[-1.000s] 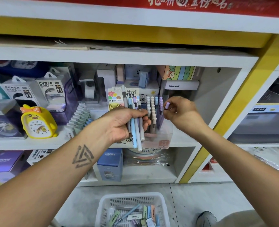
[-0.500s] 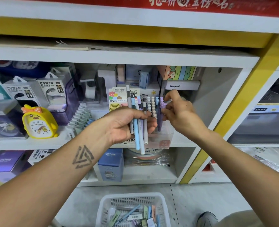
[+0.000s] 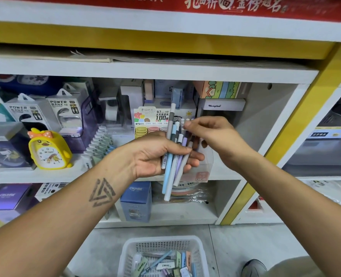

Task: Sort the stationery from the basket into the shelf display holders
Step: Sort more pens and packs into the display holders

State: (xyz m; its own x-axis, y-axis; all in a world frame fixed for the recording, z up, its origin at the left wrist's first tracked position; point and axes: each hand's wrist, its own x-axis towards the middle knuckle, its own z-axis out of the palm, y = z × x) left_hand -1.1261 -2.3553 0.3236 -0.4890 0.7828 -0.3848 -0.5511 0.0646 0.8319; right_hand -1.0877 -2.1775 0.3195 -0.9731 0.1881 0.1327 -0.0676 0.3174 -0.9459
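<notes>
Several pens (image 3: 173,154) are gripped fanned in the left hand (image 3: 157,154), apparently so one top can be pinched by the right hand (image 3: 211,134) just above, for the holder (image 3: 204,168) behind the grip.

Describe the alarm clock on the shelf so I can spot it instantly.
Look at the white middle shelf, left of the left hand. The yellow alarm clock stands there, below the power bank boxes. It alone is duck-shaped, with an orange polka-dot bow on top.
</notes>
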